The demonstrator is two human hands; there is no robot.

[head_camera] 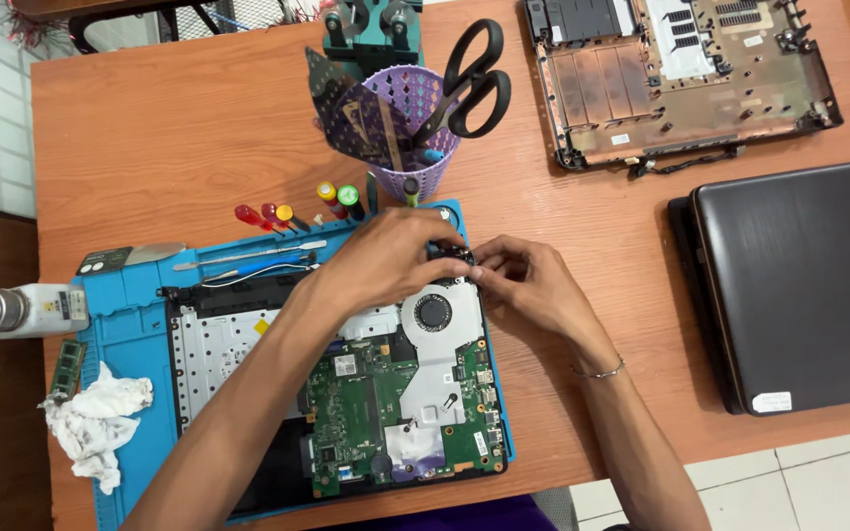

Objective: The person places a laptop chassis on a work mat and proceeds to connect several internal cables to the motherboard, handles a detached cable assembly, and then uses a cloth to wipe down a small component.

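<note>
An opened laptop base (248, 344) with a green circuit board (356, 403) and a silver cooling fan (435, 315) lies on a blue work mat (125, 324). My left hand (391, 258) and my right hand (523, 280) meet at the laptop's far right corner, above the fan. Both pinch a small black part (456, 258) there, with fingers closed around it. What the part is, I cannot tell. A thin bracelet sits on my right wrist.
A purple mesh cup (410, 133) with scissors (474, 79) and tools stands behind the mat. Screwdrivers (277, 216) and metal pry tools (248, 254) lie on the mat's far edge. A closed dark laptop (799, 285) and an empty laptop shell (681, 79) sit right. Bottle (27, 310), crumpled tissue (95, 418) left.
</note>
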